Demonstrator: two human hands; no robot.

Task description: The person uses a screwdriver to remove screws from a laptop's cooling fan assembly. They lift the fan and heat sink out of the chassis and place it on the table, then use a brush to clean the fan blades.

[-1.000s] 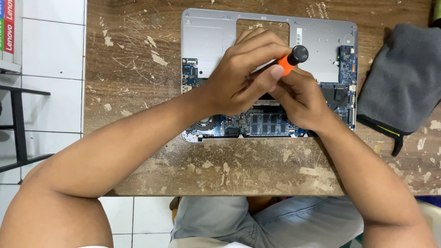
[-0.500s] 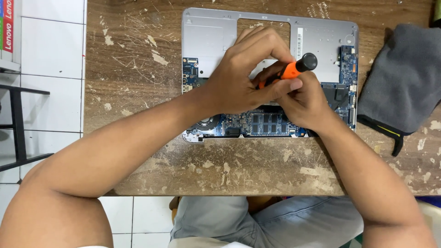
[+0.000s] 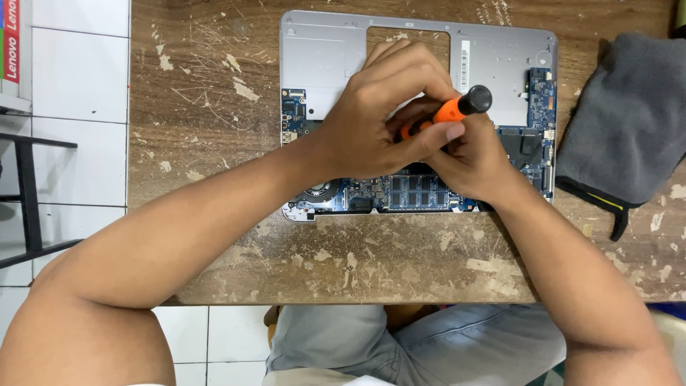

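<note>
One opened laptop (image 3: 418,114) lies at the table's (image 3: 214,107) far edge, one grey cloth (image 3: 629,121) near its right edge. One orange screwdriver (image 3: 446,112) tilts over the laptop's middle, pinched between both hands: the left hand (image 3: 382,118) wraps it from above, the right hand (image 3: 471,161) grips just beneath.
</note>
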